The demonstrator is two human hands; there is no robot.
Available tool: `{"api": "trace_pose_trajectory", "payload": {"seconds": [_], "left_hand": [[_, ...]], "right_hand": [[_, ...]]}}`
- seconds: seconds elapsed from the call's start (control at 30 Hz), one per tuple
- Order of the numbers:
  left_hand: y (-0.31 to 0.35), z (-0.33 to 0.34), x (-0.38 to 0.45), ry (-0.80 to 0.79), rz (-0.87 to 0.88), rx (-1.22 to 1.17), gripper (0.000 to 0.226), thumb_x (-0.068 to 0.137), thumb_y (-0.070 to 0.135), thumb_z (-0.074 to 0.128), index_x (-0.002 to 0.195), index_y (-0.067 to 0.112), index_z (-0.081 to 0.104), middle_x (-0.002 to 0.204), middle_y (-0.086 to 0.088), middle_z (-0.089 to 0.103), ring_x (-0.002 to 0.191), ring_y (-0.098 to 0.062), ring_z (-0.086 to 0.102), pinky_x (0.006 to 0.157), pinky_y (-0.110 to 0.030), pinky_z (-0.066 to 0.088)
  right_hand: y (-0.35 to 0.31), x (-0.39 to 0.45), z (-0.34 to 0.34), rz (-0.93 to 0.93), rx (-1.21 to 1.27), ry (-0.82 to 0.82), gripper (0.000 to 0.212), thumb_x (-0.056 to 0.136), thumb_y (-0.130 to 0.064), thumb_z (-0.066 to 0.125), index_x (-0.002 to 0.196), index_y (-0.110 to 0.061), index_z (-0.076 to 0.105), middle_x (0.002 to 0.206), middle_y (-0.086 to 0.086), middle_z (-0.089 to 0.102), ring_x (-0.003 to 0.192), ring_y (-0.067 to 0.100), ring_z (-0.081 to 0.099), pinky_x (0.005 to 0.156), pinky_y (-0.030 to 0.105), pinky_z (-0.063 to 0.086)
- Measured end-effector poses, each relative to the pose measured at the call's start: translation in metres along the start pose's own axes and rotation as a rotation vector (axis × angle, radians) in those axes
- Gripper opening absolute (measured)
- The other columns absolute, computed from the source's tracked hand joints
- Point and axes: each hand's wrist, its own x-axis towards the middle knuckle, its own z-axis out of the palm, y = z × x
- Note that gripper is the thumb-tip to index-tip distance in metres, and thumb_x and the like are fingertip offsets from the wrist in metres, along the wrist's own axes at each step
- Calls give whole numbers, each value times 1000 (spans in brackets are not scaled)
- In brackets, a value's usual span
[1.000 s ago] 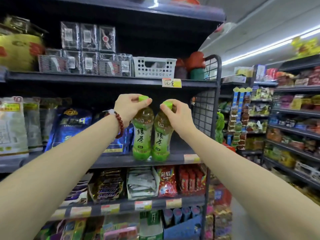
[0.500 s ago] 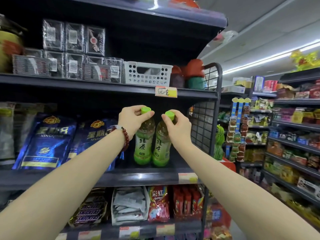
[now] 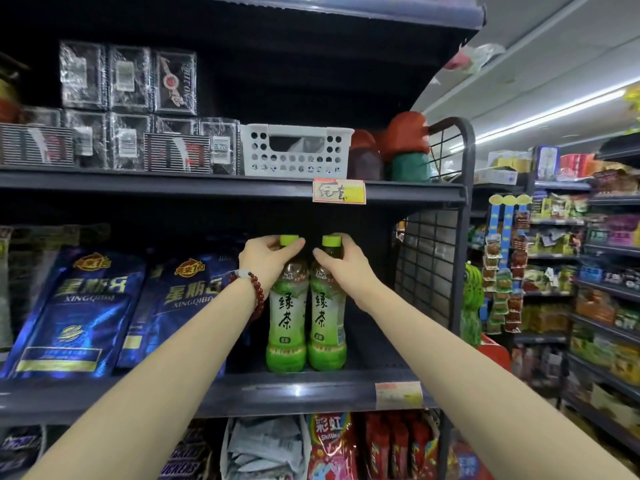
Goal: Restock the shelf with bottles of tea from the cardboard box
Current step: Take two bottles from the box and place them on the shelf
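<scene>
Step in hand: the person is setting two bottles of tea on the shelf [image 3: 242,389]; both bottles are standing upright on its dark surface, so the placing appears nearly done.
Left hand [image 3: 266,259]: is gripping the left bottle [image 3: 286,320] at its neck and cap, fingers curled round the top; a red bead bracelet [image 3: 256,289] is sitting on the wrist.
Right hand [image 3: 346,261]: is gripping the right bottle [image 3: 327,317] at the neck just under the cap, thumb and fingers wrapped round it.
Position of the bottles: they are standing side by side, touching or nearly touching, towards the right part of the shelf, just beside the blue bags [image 3: 72,310] on the left and near the wire side panel [image 3: 429,265] on the right.
Look of the bottles: clear plastic, amber tea showing in the upper part, green and white labels with Chinese characters facing outward, bright green caps and green bases.
Next move: probably calling for both hands letting go without tipping the bottles, then going back to the cardboard box, which is not in view here.
Room left: bare shelf is showing to the right of and behind the bottles, so more bottles should fit there.
Above: a white basket [image 3: 298,150] is resting on the upper shelf.
</scene>
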Motion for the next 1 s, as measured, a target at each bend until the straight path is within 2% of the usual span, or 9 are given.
{"api": "trace_pose_trajectory", "payload": {"seconds": [0.1, 0.2, 0.3, 0.4, 0.57, 0.67, 0.77, 0.87, 1.0], "left_hand": [[-12, -2, 6, -44, 16, -7, 43, 48, 63, 72, 81, 36, 69, 100, 1, 73, 98, -17, 68, 93, -41, 54], [-15, -5, -4, -98, 25, -56, 43, 62, 50, 76, 100, 31, 68, 111, -1, 69, 107, -14, 64, 97, -37, 50], [-30, -10, -25, -163, 25, -53, 59, 75, 23, 75, 128, 18, 50, 112, 2, 64, 101, -9, 62, 82, -18, 49], [-58, -15, -47, -291, -43, 26, 74, 71, 10, 78, 131, 26, 38, 111, 8, 60, 95, -4, 61, 68, -10, 50], [-81, -26, -54, -353, -143, 251, 64, 68, 19, 81, 125, 10, 54, 107, 1, 65, 90, -11, 65, 84, -24, 51], [-84, -27, -52, -339, -154, 278, 61, 66, 23, 82, 122, 12, 58, 102, 5, 66, 93, -12, 66, 92, -33, 52], [-85, -24, -53, -289, -140, 292, 64, 64, 28, 83, 122, 14, 59, 112, 1, 67, 102, -16, 65, 96, -40, 52], [-88, -21, -51, -229, -123, 336, 65, 67, 28, 82, 125, 14, 57, 116, 1, 65, 104, -16, 63, 96, -35, 50], [-94, -19, -40, -180, -166, 311, 69, 65, 25, 83, 126, 12, 55, 122, -5, 65, 109, -20, 62, 99, -41, 49]], "right_hand": [[6, 1, 5, -32, 39, 38, 49, 86, -35, 63, 130, -21, 48, 116, 1, 61, 105, 17, 60, 92, 33, 51], [9, -4, 5, -37, 66, 54, 46, 85, -39, 64, 125, -21, 52, 111, -4, 64, 103, 14, 61, 93, 33, 51], [25, -25, 7, 30, 142, 60, 60, 80, -44, 69, 131, -24, 44, 109, -11, 61, 104, 9, 59, 92, 29, 48], [48, -54, 8, 93, 57, -12, 73, 75, -41, 75, 135, -23, 37, 113, -11, 57, 106, 10, 57, 90, 27, 45], [69, -72, 4, 162, -176, -54, 68, 69, -40, 81, 124, -13, 51, 111, -3, 62, 99, 13, 59, 79, 21, 47], [71, -73, 5, 137, -239, -31, 55, 70, -41, 80, 114, -14, 61, 103, -3, 66, 92, 12, 61, 72, 19, 47], [73, -70, 8, 121, -237, -17, 50, 71, -40, 78, 112, -15, 65, 106, 0, 70, 96, 14, 64, 83, 28, 53], [76, -63, 14, 131, -230, -13, 49, 73, -37, 78, 113, -13, 65, 106, 2, 71, 96, 15, 65, 85, 29, 53], [78, -53, 26, 147, -207, 14, 51, 73, -34, 79, 115, -12, 63, 107, 4, 71, 98, 17, 64, 89, 33, 53]]}}
